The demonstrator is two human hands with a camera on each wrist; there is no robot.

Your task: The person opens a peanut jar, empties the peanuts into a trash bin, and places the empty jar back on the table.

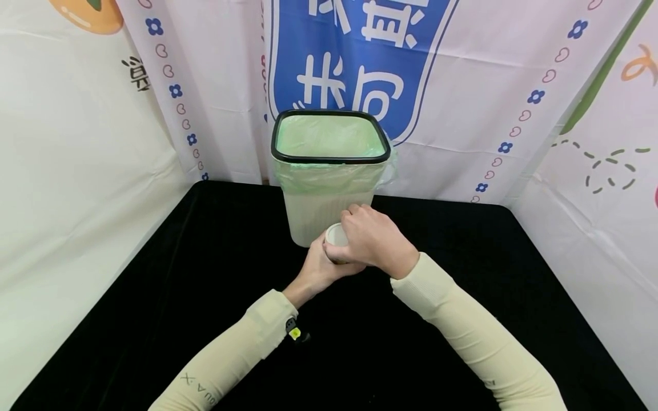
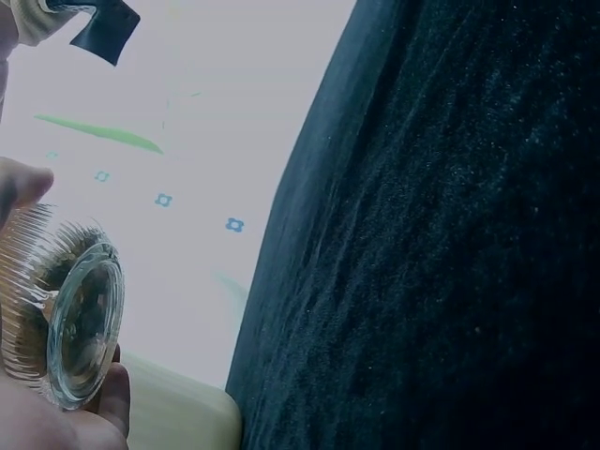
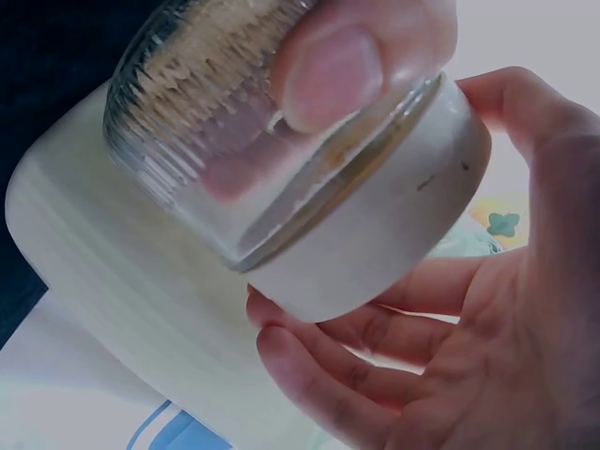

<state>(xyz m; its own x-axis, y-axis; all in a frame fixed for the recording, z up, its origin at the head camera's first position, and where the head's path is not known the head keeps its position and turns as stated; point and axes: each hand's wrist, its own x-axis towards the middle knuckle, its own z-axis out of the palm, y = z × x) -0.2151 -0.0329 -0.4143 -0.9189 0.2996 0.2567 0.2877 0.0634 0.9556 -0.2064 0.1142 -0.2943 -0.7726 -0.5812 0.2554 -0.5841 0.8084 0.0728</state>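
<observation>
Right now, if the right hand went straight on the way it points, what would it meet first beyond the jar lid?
Most likely the trash bin: its front wall shows just past the right hand in the head view, though depth is unclear.

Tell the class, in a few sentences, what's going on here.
A person holds a ribbed glass jar in the left hand, while the right hand grips its white lid. The lid is on the jar; whether it is loosened, I can't tell. Just beyond, a bin with a green liner stands on a black table.
</observation>
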